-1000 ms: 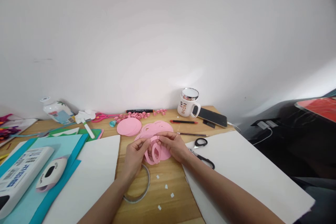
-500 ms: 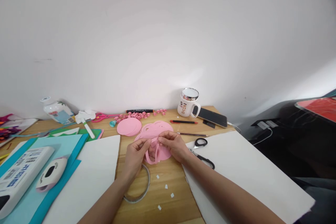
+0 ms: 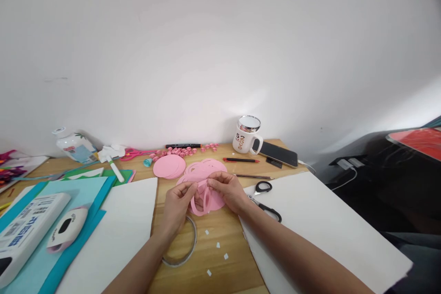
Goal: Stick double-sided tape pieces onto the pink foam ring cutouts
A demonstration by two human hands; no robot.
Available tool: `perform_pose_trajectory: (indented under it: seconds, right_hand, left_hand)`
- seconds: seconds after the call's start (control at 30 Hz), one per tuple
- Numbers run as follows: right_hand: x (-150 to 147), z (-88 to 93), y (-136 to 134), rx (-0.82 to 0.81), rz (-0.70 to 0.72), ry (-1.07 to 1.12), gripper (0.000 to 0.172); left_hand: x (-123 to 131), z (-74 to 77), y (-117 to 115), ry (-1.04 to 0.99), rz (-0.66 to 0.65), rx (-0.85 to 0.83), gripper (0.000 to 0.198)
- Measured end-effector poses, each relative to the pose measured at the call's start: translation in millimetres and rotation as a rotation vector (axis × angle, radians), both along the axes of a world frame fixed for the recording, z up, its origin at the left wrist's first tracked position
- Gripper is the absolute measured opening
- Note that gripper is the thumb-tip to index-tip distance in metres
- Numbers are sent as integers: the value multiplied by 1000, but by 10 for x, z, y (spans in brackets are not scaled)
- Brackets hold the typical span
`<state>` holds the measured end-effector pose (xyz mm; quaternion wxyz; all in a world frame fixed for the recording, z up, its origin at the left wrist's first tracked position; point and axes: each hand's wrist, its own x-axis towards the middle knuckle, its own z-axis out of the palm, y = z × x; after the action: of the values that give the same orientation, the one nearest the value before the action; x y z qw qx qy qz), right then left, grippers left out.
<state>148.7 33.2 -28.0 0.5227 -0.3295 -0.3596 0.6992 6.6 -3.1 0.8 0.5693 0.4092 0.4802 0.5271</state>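
Note:
Between my two hands a pink paper strip (image 3: 207, 201) is held up, bent into a loop that hangs down. My left hand (image 3: 181, 200) pinches it from the left between thumb and forefinger. From the right, my right hand (image 3: 229, 188) pinches the strip close to the left fingertips. Just behind and below lie pink paper cutouts (image 3: 208, 165), some with holes in them, partly hidden by my fingers. A stack of pink paper circles (image 3: 168, 165) sits behind my left hand. By my left wrist lies a roll of tape (image 3: 195, 239).
Black-handled scissors (image 3: 263, 202) rest on white board (image 3: 317, 220) at right. A mug (image 3: 246, 135), phone (image 3: 279, 154) and pencils stand or lie behind. Small pink curls (image 3: 182, 151) line the back. White paper bits (image 3: 218, 245) dot the wooden table (image 3: 234, 280). Coloured sheets (image 3: 86, 186) lie left.
The loop of pink strip has shifted slightly between my fingertips. Both hands stay almost in the same place, and the other things have not moved.

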Motion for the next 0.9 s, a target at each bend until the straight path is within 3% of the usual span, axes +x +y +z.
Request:
perform_pose_trajectory:
  seconds: [0.13, 0.3, 0.53, 0.9]
  right_hand:
    - [1, -11, 6, 50, -11, -23, 15]
    - [-13, -19, 13, -15, -58, 8, 19]
    - [-4, -15, 4, -21, -2, 27, 22]
    - [-10, -25, 8, -1, -34, 0, 17]
  left_hand:
    - [-9, -25, 6, -17, 3, 0, 17]
    - [-18, -30, 8, -7, -28, 20, 20]
    - [-32, -44, 9, -2, 7, -5, 19]
    - [-4, 14, -1, -12, -35, 21, 24]
